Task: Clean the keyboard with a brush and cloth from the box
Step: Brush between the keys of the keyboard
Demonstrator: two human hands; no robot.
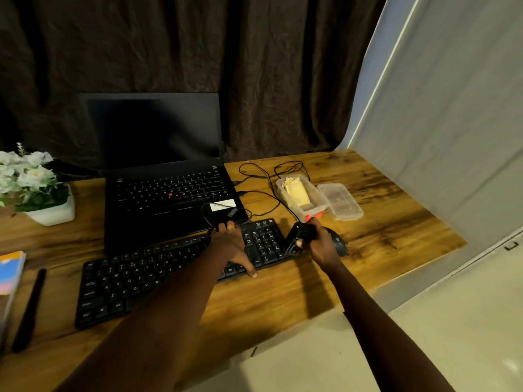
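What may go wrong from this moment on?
1. The right hand holds the brush close to the mouse; a sweep may knock it.
2. The left hand lies on the keyboard by a cable; it may snag.
3. Dust may land on the open laptop just behind.

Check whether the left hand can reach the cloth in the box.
Probably yes: the left hand only rests on the keyboard, the box stands uncovered, cloth exposed, and the right hand holds the brush aside.
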